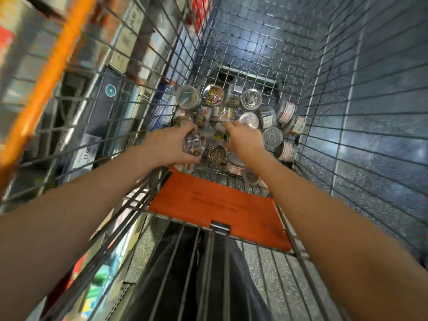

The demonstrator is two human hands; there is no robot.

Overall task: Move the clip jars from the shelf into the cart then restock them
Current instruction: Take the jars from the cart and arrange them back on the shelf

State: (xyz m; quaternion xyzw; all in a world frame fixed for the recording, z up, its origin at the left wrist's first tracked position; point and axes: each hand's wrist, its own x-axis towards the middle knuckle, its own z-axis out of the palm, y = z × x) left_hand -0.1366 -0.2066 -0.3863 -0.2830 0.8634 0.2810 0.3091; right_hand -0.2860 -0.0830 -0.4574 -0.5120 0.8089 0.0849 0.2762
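I'm gripping a clear clip jar (191,144) in my left hand (172,144), low in the cart (231,75); my right hand (245,137) is reaching among jars (251,99), its fingers hidden, so I cannot tell its grip. I'm risking toppling neighbours by bumping them.

"17.90" on shelf price tag (86,154); "96.90" on upper tag (133,19).

Clip jars (231,117) clustered in the wire cart (347,112), on its floor toward the near end. Left hand (171,144) at the cluster's near left, curled round one jar (192,144); right hand (245,137) over its middle. Child-seat flap (220,209) nearer. Shelf (111,66) left of cart.
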